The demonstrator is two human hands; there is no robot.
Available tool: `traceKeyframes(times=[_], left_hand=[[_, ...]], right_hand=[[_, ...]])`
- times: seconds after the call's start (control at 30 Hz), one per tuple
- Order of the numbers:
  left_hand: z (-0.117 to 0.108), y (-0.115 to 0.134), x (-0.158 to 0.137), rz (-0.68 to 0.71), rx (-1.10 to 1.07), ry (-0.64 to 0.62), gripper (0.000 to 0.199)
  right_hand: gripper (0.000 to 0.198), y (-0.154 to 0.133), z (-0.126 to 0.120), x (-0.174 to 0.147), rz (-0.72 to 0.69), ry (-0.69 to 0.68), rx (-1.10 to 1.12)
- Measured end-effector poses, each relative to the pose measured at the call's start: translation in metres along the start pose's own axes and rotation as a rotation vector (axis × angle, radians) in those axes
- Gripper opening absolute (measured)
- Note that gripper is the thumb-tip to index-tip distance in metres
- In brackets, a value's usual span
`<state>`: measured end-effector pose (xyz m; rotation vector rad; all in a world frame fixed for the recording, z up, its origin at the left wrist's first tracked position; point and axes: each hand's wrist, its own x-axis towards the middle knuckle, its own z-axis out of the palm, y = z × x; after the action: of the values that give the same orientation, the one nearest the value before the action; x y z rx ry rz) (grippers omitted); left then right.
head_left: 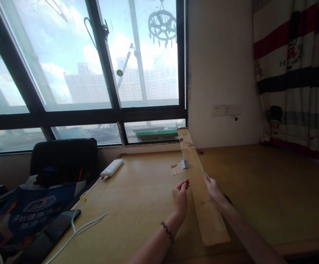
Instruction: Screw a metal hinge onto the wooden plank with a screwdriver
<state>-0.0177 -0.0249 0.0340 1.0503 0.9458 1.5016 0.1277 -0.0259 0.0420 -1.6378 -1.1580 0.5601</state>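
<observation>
Head view, left grip [180, 197] pinched, load unclear, right grip [215, 192] closed on tool [207, 175], blue bag [40, 204], contents indistinct

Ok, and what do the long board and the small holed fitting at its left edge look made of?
Long board: wood or stiff cardboard, unclear which; smooth tan face, brown patches near far end. Small holed fitting: likely metal, given its silvery sheen.

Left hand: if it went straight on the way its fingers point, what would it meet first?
The left hand would probably meet the long board first, at its left edge, just beyond the fingertips. Depth is unclear, so they may already touch it.
</observation>
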Motion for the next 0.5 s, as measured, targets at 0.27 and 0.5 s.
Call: traceKeyframes(times=[0.27, 0.5], left_hand=[[0.079, 0.044, -0.008, 0.109, -0.022, -0.272, 0.021], [0.154, 0.032, 0.026, -0.120, -0.108, -0.504, 0.026]], right_hand=[[0.031, -0.010, -0.093, 0.019, 0.043, 0.017, 0.377], [0.028, 0.012, -0.141, 0.091, 0.018, 0.154, 0.415]])
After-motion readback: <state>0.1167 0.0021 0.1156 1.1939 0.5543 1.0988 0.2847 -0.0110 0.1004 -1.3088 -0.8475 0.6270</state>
